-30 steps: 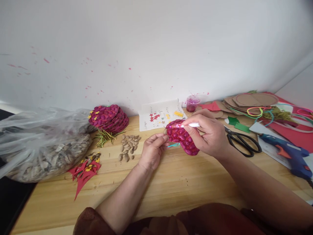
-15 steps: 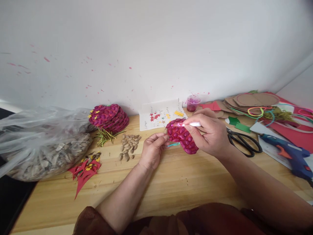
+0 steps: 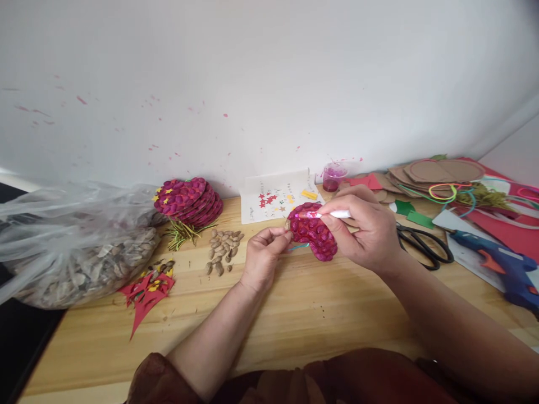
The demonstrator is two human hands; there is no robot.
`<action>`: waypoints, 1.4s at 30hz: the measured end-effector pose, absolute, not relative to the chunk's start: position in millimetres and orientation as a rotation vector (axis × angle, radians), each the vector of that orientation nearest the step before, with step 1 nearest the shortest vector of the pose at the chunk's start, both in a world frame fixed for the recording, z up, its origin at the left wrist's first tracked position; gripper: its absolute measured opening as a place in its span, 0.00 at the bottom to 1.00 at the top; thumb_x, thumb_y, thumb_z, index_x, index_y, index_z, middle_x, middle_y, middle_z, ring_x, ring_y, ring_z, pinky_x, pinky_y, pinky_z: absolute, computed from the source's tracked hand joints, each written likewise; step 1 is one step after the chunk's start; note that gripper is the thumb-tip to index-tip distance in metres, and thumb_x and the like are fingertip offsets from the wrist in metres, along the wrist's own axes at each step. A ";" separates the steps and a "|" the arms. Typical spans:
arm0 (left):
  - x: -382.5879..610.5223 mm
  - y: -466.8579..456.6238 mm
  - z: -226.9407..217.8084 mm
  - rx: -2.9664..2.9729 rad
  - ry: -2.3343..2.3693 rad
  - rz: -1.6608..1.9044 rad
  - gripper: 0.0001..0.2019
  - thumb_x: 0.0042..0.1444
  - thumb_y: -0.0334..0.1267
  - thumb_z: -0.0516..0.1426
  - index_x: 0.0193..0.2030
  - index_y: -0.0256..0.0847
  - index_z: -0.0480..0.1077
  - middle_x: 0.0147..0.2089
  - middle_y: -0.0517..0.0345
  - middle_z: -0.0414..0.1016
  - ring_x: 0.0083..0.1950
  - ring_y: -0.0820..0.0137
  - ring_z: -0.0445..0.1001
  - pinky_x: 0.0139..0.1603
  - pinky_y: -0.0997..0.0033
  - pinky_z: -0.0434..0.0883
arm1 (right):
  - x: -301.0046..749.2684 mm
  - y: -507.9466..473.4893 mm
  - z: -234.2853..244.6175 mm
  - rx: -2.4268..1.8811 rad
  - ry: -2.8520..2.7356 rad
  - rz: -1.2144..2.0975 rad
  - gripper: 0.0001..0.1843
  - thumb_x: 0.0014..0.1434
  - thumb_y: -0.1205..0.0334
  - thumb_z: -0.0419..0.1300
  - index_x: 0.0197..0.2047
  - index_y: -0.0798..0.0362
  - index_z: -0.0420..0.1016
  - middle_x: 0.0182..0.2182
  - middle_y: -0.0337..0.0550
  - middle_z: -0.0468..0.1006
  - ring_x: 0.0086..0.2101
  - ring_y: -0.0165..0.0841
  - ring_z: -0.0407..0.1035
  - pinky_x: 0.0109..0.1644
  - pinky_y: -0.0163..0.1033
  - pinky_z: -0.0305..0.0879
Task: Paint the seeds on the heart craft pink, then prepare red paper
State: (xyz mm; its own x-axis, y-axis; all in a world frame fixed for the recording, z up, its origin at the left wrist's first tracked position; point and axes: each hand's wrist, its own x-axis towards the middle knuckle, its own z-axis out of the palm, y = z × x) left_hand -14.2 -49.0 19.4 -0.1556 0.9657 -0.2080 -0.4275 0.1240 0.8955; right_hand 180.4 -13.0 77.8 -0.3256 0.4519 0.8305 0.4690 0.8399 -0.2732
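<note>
1. Left hand [image 3: 263, 252] pinches the magenta shell-studded piece [image 3: 316, 233], in front of the paper sheet [image 3: 261, 185].
2. Right hand [image 3: 364, 227] pinches the paintbrush [image 3: 340, 214], tip at the piece.
3. Coating appears nearly complete; a tan edge patch [image 3: 288, 224] remains.
4. Stacked pieces [image 3: 189, 202] left of the sheet appear coated.

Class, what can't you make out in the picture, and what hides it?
All in the head view:
White sheet: its writing is too small to read.
Magenta piece: its upper right part is hidden by the right hand.
Plastic bag: its far left is cut off by the left edge.
</note>
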 end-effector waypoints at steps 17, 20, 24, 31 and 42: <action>-14.3 -48.8 20.9 0.639 1.049 1.378 0.19 0.33 0.45 0.78 0.29 0.38 0.80 0.28 0.60 0.79 0.27 0.77 0.72 0.32 0.75 0.70 | 186.5 -7.9 74.6 -0.771 -1.905 0.010 0.05 0.64 0.66 0.64 0.42 0.48 0.79 0.34 0.42 0.83 0.38 0.38 0.75 0.44 0.43 0.73; -14.1 -48.3 22.9 0.621 1.052 1.378 0.21 0.31 0.46 0.79 0.28 0.38 0.80 0.27 0.61 0.78 0.26 0.77 0.72 0.32 0.75 0.70 | 186.7 -9.1 75.8 -0.779 -1.926 0.009 0.04 0.65 0.66 0.63 0.42 0.48 0.78 0.34 0.42 0.83 0.38 0.38 0.75 0.44 0.43 0.72; -14.2 -48.0 22.4 0.642 1.055 1.373 0.21 0.31 0.46 0.79 0.29 0.38 0.80 0.28 0.61 0.78 0.26 0.77 0.72 0.33 0.74 0.71 | 187.2 -9.8 77.5 -0.770 -1.900 0.014 0.04 0.65 0.65 0.63 0.43 0.48 0.78 0.34 0.42 0.83 0.37 0.37 0.75 0.43 0.42 0.73; -13.6 -48.2 20.7 0.665 1.057 1.372 0.19 0.34 0.44 0.78 0.29 0.37 0.80 0.29 0.60 0.79 0.27 0.76 0.72 0.34 0.73 0.71 | 187.4 -9.4 79.9 -0.764 -1.925 -0.002 0.04 0.65 0.65 0.62 0.42 0.47 0.78 0.33 0.42 0.83 0.37 0.38 0.75 0.43 0.44 0.73; -14.1 -48.3 22.0 0.643 1.064 1.367 0.20 0.32 0.44 0.78 0.29 0.37 0.80 0.28 0.60 0.79 0.26 0.77 0.72 0.34 0.74 0.71 | 189.3 -6.1 76.5 -0.744 -1.953 -0.002 0.04 0.66 0.66 0.62 0.42 0.48 0.77 0.34 0.41 0.83 0.38 0.38 0.74 0.45 0.44 0.71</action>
